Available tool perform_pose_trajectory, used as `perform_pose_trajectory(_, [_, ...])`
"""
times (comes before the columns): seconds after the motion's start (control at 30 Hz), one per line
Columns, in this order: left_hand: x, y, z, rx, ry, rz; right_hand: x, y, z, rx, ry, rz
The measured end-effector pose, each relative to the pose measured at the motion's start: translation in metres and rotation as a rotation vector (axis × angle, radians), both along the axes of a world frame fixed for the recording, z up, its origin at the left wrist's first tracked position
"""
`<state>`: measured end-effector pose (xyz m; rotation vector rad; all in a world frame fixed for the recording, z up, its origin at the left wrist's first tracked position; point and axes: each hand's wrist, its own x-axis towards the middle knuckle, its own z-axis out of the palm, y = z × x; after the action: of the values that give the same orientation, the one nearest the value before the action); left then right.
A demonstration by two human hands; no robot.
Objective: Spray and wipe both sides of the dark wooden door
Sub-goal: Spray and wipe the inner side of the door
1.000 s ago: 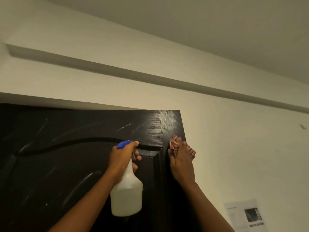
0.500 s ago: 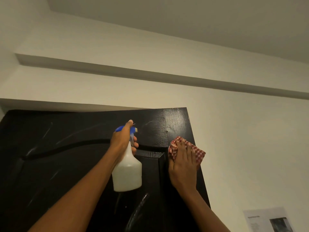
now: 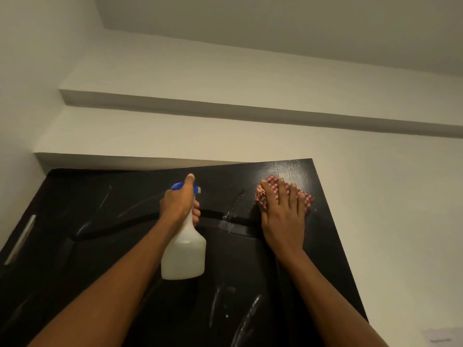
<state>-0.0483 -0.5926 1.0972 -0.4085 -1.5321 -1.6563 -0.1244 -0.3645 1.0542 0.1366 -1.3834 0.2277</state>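
The dark wooden door (image 3: 105,236) fills the lower part of the view, its top right corner near the centre right. My left hand (image 3: 179,204) grips the neck of a white spray bottle (image 3: 184,254) with a blue trigger head, held against the door's upper panel. My right hand (image 3: 284,216) lies flat with straight fingers on a red and white checked cloth (image 3: 307,200), pressing it onto the door near the top right corner. Wet streaks and droplets (image 3: 231,211) glisten between the two hands and lower down.
Pale walls (image 3: 388,221) and a stepped ceiling ledge (image 3: 225,106) surround the door. A sheet of paper (image 3: 442,338) hangs on the wall at the lower right. A pale strip (image 3: 21,237) shows on the door's left edge.
My right hand slid the cloth up the door's right stile toward the top corner, spreading flat on it. The left hand raised the bottle slightly. Fresh wet marks appeared between the hands.
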Motion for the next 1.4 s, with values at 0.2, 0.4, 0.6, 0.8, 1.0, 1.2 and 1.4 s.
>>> perform_pose_trajectory(0.2, [-0.002, -0.040, -0.008, -0.097, -0.001, 0.021, -0.009, -0.049, 0.019, -0.013, -0.140, -0.021])
perform_pose_trajectory(0.4, [-0.005, -0.067, -0.020, -0.124, 0.032, 0.069, -0.008, -0.112, 0.054, 0.071, -0.232, 0.056])
perform_pose_trajectory(0.6, [-0.010, -0.070, -0.024, -0.134, 0.048, 0.080, -0.021, -0.110, 0.060, 0.689, -0.153, -0.257])
perform_pose_trajectory(0.8, [-0.009, -0.045, -0.021, -0.177, 0.079, 0.031, -0.021, 0.006, 0.047, 0.251, -0.139, -0.236])
perform_pose_trajectory(1.0, [-0.007, -0.032, -0.010, -0.225, 0.126, 0.046, -0.008, 0.046, 0.070, -0.235, -0.234, -0.064])
perform_pose_trajectory(1.2, [-0.009, -0.026, -0.011, -0.205, 0.114, 0.074, -0.015, -0.042, 0.102, 0.234, -0.282, -0.072])
perform_pose_trajectory(1.4, [-0.009, -0.005, -0.016, -0.196, 0.113, 0.089, -0.021, -0.026, 0.099, 0.517, -0.256, -0.191])
